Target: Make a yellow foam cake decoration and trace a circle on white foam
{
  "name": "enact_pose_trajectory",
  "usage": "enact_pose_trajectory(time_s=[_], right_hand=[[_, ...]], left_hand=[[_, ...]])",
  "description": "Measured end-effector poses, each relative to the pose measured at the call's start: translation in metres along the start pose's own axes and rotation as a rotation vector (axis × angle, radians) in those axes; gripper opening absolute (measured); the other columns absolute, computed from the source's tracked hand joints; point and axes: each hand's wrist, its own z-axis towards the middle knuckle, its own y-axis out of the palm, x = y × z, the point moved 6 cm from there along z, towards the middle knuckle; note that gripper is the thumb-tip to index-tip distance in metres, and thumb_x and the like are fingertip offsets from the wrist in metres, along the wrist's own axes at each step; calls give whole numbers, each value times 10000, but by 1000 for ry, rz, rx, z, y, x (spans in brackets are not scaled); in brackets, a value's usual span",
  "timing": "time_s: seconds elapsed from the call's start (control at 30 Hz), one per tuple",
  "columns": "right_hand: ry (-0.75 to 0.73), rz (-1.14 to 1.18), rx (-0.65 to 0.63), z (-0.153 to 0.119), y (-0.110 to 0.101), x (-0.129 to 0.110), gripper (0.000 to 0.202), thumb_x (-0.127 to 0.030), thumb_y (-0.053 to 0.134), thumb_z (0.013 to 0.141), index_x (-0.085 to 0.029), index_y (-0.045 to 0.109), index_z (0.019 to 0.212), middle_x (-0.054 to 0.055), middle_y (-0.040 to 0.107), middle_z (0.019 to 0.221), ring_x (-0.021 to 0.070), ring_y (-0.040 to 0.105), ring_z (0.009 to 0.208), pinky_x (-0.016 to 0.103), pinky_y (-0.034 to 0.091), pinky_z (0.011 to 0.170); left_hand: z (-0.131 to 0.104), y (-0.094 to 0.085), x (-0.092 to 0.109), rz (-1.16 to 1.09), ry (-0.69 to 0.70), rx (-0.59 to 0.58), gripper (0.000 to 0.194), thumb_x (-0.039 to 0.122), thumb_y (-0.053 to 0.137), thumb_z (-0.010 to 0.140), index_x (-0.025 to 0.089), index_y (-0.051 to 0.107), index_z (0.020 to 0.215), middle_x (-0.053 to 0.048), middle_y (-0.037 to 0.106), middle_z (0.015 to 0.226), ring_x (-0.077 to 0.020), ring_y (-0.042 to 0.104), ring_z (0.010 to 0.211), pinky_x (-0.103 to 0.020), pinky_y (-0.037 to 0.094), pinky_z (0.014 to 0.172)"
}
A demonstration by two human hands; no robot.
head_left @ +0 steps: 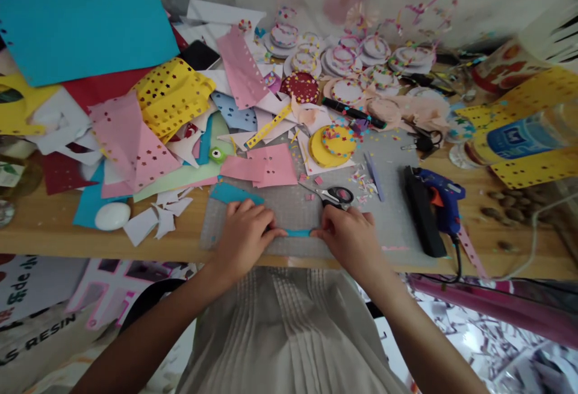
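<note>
A narrow blue paper strip (298,233) stretches between my two hands, low over the front of the grey cutting mat (388,219). My left hand (246,228) is closed, pinching the strip's left end. At the other end, the fingers of my right hand (351,234) pinch it too; the tips partly hide both ends. Just beyond my right hand lie black-handled scissors (339,194), blades pointing left. A blue paper piece (235,193) rests behind my left hand, and pink punched paper (273,166) lies farther back.
On the right stand a blue glue gun (445,192) and a clear labelled cup (519,138). Yellow paper discs (332,144) sit mid-mat, with several decorated paper cakes (345,59) behind. Paper sheets pile up on the left, near a white oval object (112,216).
</note>
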Motion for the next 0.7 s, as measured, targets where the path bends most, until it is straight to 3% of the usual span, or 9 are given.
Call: enact_pose_trajectory(time_s=[0.1,0.2,0.23,0.33,0.43,0.57,0.7], right_hand=[[-12,-12,9,0,-3,-4,167,-295,744,773,-214,599,756,10,673,742,260,567,808,336,272,679],[-89,39,63,-6,-4,-8,70,-237,688,820,-207,626,831,32,678,857,258,553,841,346,325,694],[-160,80,88,-9,-3,-11,24,-206,645,850,-204,637,873,44,673,903,253,549,865,349,353,713],[-438,200,163,-29,3,-21,209,-126,490,926,-185,639,1060,85,652,1048,238,540,958,363,428,810],[-550,225,244,-51,13,-19,273,-179,475,950,-162,598,1193,126,632,1148,246,544,1036,411,462,881],[-570,239,293,-69,27,-14,272,-278,550,929,-177,607,1176,123,645,1131,244,560,1058,410,494,871],[-597,257,289,-74,32,-13,145,-206,543,930,-201,647,1030,81,669,1025,220,577,969,383,481,821]], left_hand=[[-9,4,17,60,184,14,147,288,552,927,174,625,871,-36,641,865,-219,521,865,-364,366,768],[-24,13,31,103,341,39,156,187,479,952,141,628,960,-61,640,904,-219,537,885,-361,429,793],[-28,14,32,108,343,59,165,184,478,951,127,625,999,-73,642,929,-223,544,902,-366,444,805],[-39,16,31,104,315,111,234,241,532,932,95,604,1100,-105,645,1001,-241,562,960,-382,474,843],[-47,18,32,104,358,106,275,289,580,906,100,606,1103,-111,652,1011,-244,578,950,-382,492,833],[-55,23,34,98,436,76,238,300,542,930,120,604,1073,-89,653,957,-219,574,882,-357,495,782],[-60,30,42,88,525,-7,163,160,446,962,131,604,987,-58,626,873,-187,546,830,-320,475,771]])
